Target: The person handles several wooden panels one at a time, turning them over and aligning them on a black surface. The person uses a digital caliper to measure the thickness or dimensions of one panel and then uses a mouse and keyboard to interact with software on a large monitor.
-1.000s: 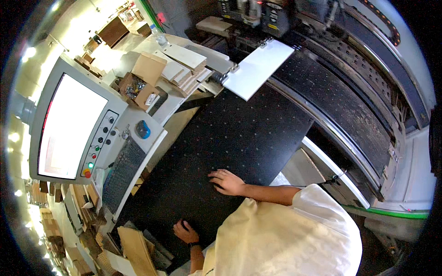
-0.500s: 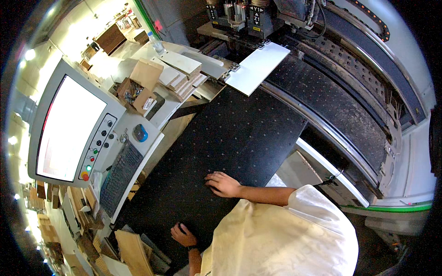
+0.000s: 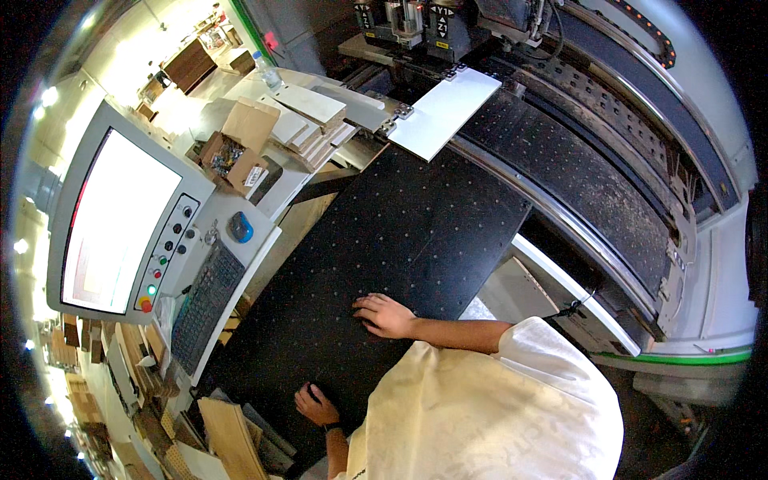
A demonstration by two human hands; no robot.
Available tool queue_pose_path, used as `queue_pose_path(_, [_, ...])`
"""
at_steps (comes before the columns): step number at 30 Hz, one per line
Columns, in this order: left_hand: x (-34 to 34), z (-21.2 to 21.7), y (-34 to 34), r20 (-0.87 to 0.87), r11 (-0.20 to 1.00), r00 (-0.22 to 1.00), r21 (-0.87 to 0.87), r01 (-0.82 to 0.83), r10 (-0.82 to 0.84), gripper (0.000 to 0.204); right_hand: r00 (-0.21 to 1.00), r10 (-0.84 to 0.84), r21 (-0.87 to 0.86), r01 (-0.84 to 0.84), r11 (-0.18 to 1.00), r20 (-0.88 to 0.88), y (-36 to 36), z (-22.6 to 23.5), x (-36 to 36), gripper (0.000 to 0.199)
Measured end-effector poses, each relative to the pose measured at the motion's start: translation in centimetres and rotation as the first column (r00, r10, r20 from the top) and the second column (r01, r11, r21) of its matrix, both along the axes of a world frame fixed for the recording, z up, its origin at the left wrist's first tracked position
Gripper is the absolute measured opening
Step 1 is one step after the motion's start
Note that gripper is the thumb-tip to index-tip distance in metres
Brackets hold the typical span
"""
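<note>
A large black table (image 3: pixel 416 232) with a grid of small dots fills the middle of the view. My right hand (image 3: pixel 388 314) lies palm down on its near part, fingers spread, holding nothing. My left hand (image 3: pixel 316 404) rests at the table's near left edge, fingers on the surface, with nothing in it. A white rectangular panel (image 3: pixel 444 112) lies at the far end of the table, under the machine head (image 3: pixel 416 20).
A control console with a bright screen (image 3: pixel 120 220), buttons and a keyboard (image 3: pixel 204 304) stands to the left. Cardboard boxes (image 3: pixel 240 144) and stacked boards sit behind it. Wood offcuts (image 3: pixel 232 436) lie at lower left. The machine's dusty bed and rail (image 3: pixel 592 184) run along the right.
Both hands stay where they were on the black table. Only the view has shifted slightly.
</note>
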State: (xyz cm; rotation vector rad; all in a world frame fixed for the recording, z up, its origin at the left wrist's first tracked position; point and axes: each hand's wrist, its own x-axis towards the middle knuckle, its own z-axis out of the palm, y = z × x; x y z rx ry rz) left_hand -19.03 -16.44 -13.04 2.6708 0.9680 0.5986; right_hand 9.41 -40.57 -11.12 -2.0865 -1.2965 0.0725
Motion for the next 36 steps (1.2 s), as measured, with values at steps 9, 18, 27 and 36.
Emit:
queue_pose_path(9, [0.3,0.4,-0.4,-0.022,0.999,0.999,0.017,-0.032,0.032,0.040,1.000,0.003,0.004,-0.003,1.000,-0.001,0.0,-0.2,0.1,0.042])
queue_pose_path(18, [-0.1,-0.1,0.1,-0.024,1.000,0.999,-0.011,-0.023,0.023,0.038,1.000,0.004,0.042,-0.004,0.999,-0.002,0.1,-0.6,0.1,0.041])
queue_pose_path(27, [-0.1,0.0,-0.4,0.026,0.998,0.999,0.049,-0.034,0.033,0.035,1.000,0.008,0.068,-0.008,0.998,0.005,-0.1,-0.1,-0.1,0.041])
queue_pose_path(36, [0.3,0.5,-0.5,-0.003,0.998,0.998,0.004,-0.070,0.070,0.037,1.000,-0.021,0.083,0.021,0.996,0.000,0.2,-0.1,0.5,0.037])
